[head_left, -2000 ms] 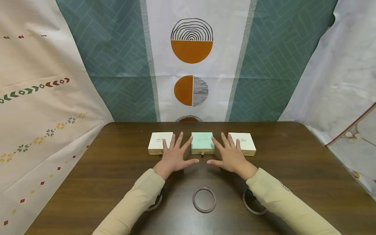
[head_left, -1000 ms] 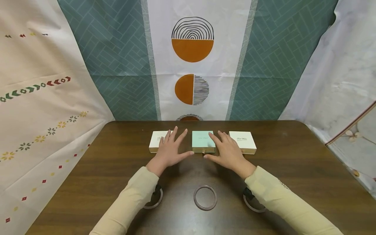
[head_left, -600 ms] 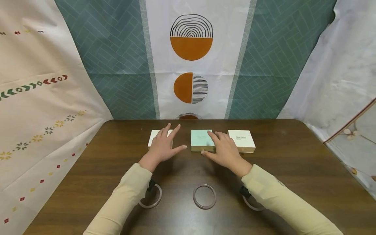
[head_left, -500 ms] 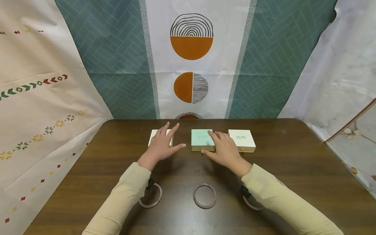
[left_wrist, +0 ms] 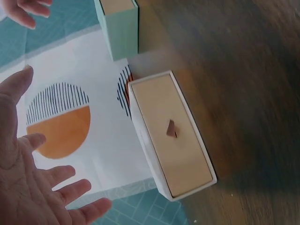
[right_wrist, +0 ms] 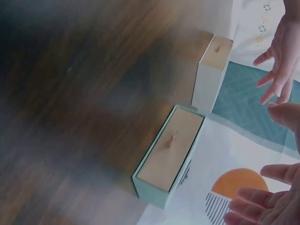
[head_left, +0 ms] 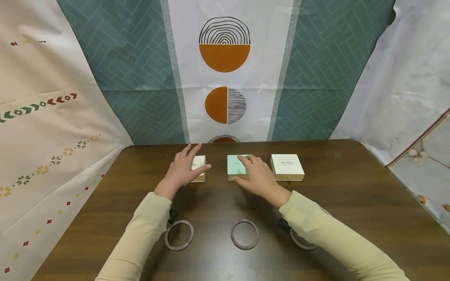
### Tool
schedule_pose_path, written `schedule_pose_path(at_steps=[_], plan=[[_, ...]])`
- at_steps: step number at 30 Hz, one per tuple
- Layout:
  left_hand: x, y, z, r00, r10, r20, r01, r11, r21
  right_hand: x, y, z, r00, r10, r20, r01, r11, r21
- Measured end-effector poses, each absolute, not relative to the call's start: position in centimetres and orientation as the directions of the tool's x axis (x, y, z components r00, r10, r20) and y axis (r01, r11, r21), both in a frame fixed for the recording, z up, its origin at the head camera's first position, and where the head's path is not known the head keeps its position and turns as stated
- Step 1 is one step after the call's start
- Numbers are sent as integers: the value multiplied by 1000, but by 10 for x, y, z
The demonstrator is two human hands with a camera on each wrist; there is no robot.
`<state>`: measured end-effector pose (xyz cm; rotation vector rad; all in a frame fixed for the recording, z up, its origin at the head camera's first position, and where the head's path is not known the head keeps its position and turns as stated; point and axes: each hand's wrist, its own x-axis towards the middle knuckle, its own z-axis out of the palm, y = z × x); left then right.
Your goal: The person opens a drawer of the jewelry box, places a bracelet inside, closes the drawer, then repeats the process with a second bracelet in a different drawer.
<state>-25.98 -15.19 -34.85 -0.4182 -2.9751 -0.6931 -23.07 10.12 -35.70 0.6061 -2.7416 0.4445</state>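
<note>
Fingers spread, my left hand (head_left: 180,169) hovers over the left white drawer box (head_left: 199,168) and hides part of it. In the left wrist view this white box (left_wrist: 187,154) shows a tan drawer front with a small brown pull tab, apart from the fingers. My right hand (head_left: 258,175) is over the right part of the mint-green drawer box (head_left: 234,167), fingers slightly bent and holding nothing. The right wrist view shows the mint box (right_wrist: 159,164) with its drawer shut, clear of the fingertips. Another white drawer box (head_left: 287,166) sits right of that hand.
Nearer on the dark wooden table (head_left: 218,207) lie three purplish-grey rings: a left ring (head_left: 179,249), a middle ring (head_left: 244,248) and a right ring (head_left: 303,246) partly covered by the right sleeve (head_left: 327,230). A patterned cloth (head_left: 225,78) hangs behind the table.
Both hands have moved left in the head view, the left one further, and they are wider apart. The right white box and left ring are now less covered. The boxes stay shut.
</note>
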Motion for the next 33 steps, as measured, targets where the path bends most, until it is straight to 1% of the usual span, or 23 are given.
schedule_pose_path(at_steps=[5,11,16,20,23,29,33], plan=[[-260,-167,-347,-967,230,107,253,848,466,-232,89,-359,-857,-389,337,-485,831,-272],[-268,-174,-344,-968,231,96,247,816,523,-230,83,-357,-874,-343,344,-457,819,-347],[-272,-175,-345,-971,222,86,231,795,561,-230,79,-357,-877,-341,339,-460,802,-382],[-274,-180,-347,-973,214,92,227,785,577,-231,71,-359,-874,-354,333,-473,780,-411],[-276,-183,-349,-971,219,101,236,781,579,-231,66,-358,-880,-364,306,-470,766,-440],[-281,-190,-349,-973,216,74,219,787,576,-232,57,-359,-892,-383,240,-450,706,-546],[-283,-194,-350,-973,222,59,214,787,578,-234,51,-361,-897,-380,225,-434,663,-610]])
